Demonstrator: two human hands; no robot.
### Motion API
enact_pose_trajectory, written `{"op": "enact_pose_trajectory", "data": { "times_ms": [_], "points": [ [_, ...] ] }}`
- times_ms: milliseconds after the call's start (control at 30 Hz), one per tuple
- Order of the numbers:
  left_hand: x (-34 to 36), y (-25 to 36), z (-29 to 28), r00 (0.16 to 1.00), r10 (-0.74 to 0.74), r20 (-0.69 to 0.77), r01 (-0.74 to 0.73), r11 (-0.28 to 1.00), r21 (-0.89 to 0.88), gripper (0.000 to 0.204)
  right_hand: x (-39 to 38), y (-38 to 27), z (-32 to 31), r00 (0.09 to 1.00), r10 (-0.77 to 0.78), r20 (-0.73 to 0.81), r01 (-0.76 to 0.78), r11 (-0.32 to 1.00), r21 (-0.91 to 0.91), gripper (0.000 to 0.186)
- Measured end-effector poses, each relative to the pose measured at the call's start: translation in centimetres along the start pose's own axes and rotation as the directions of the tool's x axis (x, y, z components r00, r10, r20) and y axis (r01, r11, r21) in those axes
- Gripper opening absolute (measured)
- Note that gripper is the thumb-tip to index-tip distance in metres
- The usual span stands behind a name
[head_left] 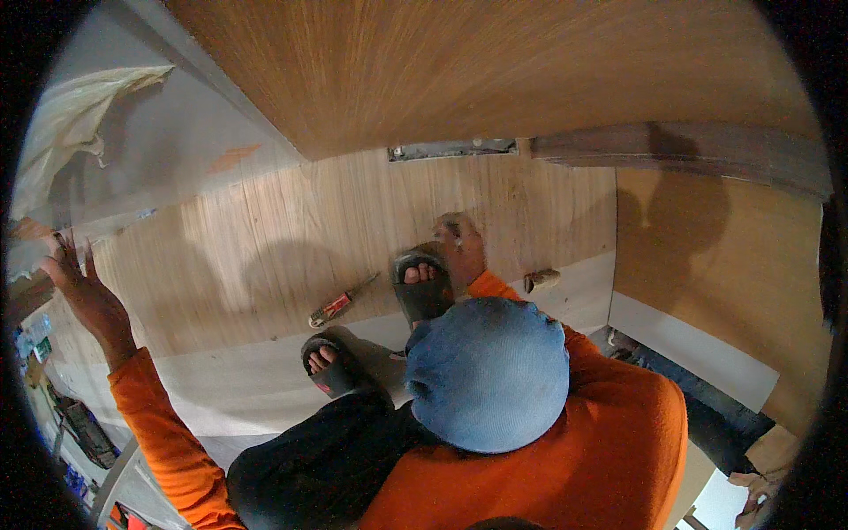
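crouching on the wood panel (265,238), we set our right hand (461,249) on the board just beyond the front sandal (422,287). its grip curls over something small, and we cannot tell if it is clenched. our left hand (88,296) hangs raised well left of that sandal, fingers spread, grasping nothing. a red-handled tool (340,305) lies just left of the sandal. steady weight on both feet should serve best, we judge.

A screwdriver (340,302) is lying on the plywood panel (265,247), left of the sandals (422,287). A block (541,280) is lying to their right.
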State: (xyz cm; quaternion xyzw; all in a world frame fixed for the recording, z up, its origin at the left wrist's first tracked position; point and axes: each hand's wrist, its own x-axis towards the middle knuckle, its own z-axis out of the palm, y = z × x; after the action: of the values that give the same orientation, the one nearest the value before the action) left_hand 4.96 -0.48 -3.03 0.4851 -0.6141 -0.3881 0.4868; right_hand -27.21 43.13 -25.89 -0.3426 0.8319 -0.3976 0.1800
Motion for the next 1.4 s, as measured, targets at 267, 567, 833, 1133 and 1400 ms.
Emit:
{"op": "enact_pose_trajectory", "data": {
  "times_ms": [267, 567, 833, 1133, 1400],
  "points": [
    [1.4, -4.0, -3.3, 0.997, -0.024, 0.069, 0.021, 0.999, 0.041, 0.06, -2.6, -3.6, 5.7, 0.93, -0.16, 0.332, 0.164, 0.986, 0.016, 0.016],
    [-3.5, 3.3, 5.9, 0.987, 0.03, 0.159, -0.007, 0.99, -0.144, 0.077, -3.0, -2.7, 5.1, 0.93, -0.177, 0.323, 0.221, 0.97, -0.105, 0.02],
    [-3.0, -0.3, 3.4, 0.989, 0.108, 0.1, -0.108, 0.994, -0.009, 0.074, -2.6, -1.6, 5.8, 0.923, -0.221, 0.314, 0.277, 0.95, -0.145, 0.021],
    [-1.8, -1.6, 4.0, 0.999, 0.01, 0.037, -0.006, 0.993, -0.114, 0.069, -2.8, -2.4, 6.0, 0.94, -0.21, 0.271, 0.255, 0.956, -0.144, 0.021],
    [0.8, -3.4, 3.4, 0.995, 0.038, 0.091, -0.014, 0.966, -0.257, 0.08, -3.0, -1.7, 6.0, 0.937, -0.231, 0.263, 0.28, 0.945, -0.169, 0.02]
  ]
}}
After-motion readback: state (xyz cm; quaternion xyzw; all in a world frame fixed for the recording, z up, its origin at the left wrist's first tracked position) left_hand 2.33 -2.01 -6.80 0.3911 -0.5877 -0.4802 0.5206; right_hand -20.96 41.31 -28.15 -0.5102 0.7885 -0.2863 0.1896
